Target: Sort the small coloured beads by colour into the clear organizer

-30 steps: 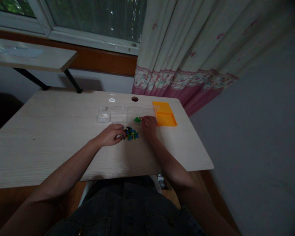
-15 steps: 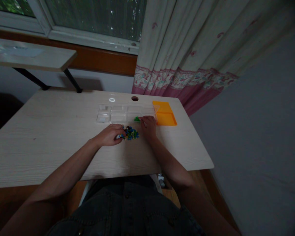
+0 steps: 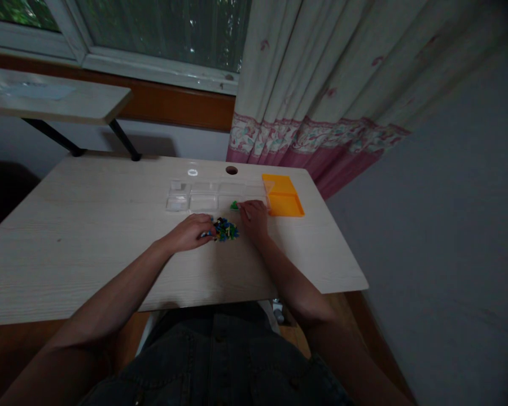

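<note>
A heap of small pieces (image 3: pixel 227 229) in blue, green, yellow and black lies on the table; they look like tiny building bricks. My left hand (image 3: pixel 193 231) rests at the heap's left edge, its fingers curled inward against the pieces. What those fingers hold is too small to tell. Beyond the heap lies a clear plastic compartment tray (image 3: pixel 204 202). Over its near right part is my right hand (image 3: pixel 255 217), fingers drawn together beside a few green pieces (image 3: pixel 234 205) in one compartment. Whatever its fingertips pinch is hidden.
An open orange tray or lid (image 3: pixel 287 204) lies at the clear tray's right end. Behind stands the cable hole (image 3: pixel 231 170) of the pale wooden table (image 3: pixel 88 242). A raised shelf (image 3: pixel 80 101) on black legs is at the left rear. Curtains (image 3: pixel 305 135) hang behind the table.
My hands stay in almost the same places. The right hand's fingers have shifted very slightly beside the green pieces; the view has moved a little.
</note>
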Motion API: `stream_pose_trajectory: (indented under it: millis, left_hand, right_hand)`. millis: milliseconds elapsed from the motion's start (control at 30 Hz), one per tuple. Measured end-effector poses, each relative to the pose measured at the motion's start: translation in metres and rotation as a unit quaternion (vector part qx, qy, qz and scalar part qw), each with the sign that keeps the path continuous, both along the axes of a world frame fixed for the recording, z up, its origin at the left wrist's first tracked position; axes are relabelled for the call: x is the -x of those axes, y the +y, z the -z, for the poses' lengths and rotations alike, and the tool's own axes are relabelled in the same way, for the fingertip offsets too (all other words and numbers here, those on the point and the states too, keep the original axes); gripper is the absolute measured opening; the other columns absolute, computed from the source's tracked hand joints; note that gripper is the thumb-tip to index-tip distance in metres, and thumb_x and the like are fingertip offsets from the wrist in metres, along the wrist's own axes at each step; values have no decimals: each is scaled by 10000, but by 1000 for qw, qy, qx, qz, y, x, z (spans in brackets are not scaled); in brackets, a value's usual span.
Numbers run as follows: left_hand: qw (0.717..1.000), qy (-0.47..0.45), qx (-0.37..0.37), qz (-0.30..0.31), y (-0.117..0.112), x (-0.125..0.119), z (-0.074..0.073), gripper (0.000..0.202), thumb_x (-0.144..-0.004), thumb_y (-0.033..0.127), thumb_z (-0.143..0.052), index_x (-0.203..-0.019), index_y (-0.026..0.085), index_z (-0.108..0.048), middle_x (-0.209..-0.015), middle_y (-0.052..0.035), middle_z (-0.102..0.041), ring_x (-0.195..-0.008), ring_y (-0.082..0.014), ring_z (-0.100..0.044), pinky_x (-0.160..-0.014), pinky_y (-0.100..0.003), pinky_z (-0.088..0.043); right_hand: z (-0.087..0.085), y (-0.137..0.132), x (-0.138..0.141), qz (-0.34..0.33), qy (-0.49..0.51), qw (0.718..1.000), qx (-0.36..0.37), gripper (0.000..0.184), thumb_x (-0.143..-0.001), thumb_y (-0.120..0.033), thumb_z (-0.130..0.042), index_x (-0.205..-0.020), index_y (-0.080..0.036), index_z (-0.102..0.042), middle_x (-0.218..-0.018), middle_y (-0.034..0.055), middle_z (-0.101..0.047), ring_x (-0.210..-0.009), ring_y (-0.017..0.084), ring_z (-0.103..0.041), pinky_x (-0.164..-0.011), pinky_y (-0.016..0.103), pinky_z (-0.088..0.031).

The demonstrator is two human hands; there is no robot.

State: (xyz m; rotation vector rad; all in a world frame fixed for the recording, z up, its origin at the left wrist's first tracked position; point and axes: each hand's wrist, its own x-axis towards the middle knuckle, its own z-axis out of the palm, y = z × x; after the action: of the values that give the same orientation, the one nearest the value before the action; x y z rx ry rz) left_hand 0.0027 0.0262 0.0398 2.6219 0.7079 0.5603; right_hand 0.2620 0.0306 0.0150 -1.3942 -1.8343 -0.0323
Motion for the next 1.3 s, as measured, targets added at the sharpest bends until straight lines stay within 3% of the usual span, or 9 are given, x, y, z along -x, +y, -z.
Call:
stream_pose_trajectory:
  millis: [233, 367, 467, 600, 733, 1000, 1300]
  left_hand:
    - [987, -129, 64, -72, 2, -3, 0, 230, -952, 387, -559, -926, 185, -664, -919, -66, -622, -832, -174, -579, -746, -286, -462]
    - [961, -184, 131, -160, 1, -4, 7, 248, -926, 418, -586, -915, 180, -657, -691, 7, -568, -607, -123, -506, -571, -234, -404]
    - [937, -214, 202, -187, 1, -7, 15, 292, -890, 464, -628, -898, 175, -664, -613, 28, -568, -543, -111, -503, -509, -213, -377]
    - [913, -258, 261, -179, 3, -11, 22, 314, -845, 471, -679, -924, 168, -657, -752, -16, -692, -633, -131, -613, -580, -229, -467]
    - [888, -292, 308, -175, 2, -14, 22, 319, -832, 424, -699, -999, 181, -577, -780, -17, -723, -658, -142, -660, -604, -231, -497]
    - [887, -283, 326, -166, -4, -16, 16, 362, -849, 482, -679, -1005, 188, -538, -762, -10, -714, -609, -133, -645, -555, -217, -480]
    - [894, -275, 328, -131, -6, -16, 14, 369, -899, 509, -612, -1047, 181, -528, -821, -27, -711, -689, -144, -666, -590, -224, -500]
  right_hand:
    - [-7, -7, 8, -46, -18, 998, -25, 213, -971, -292, -561, -964, -227, -763, -931, 60, -732, -974, 198, -610, -920, 366, -452]
    - [-6, -13, 17, -113, -51, 992, -37, 177, -943, -338, -614, -983, -266, -771, -942, 34, -740, -994, 192, -607, -964, 368, -438]
    - [-3, -16, 24, -146, -69, 986, -44, 177, -928, -362, -640, -1018, -283, -769, -948, 25, -744, -1006, 193, -606, -977, 370, -431]
    - [-2, -18, 29, -160, -79, 983, -50, 206, -932, -391, -635, -1068, -300, -759, -961, 23, -743, -1010, 193, -603, -952, 372, -432]
    - [-2, -18, 31, -163, -76, 983, -33, 207, -922, -393, -652, -1071, -296, -759, -943, 25, -742, -1008, 195, -606, -952, 374, -428]
    - [1, -17, 33, -182, -56, 980, -57, 169, -925, -385, -650, -996, -291, -772, -895, 27, -739, -970, 196, -608, -926, 376, -444]
    - [-1, -17, 32, -189, -42, 980, -48, 188, -938, -388, -624, -944, -281, -779, -874, 33, -742, -942, 188, -618, -913, 377, -453]
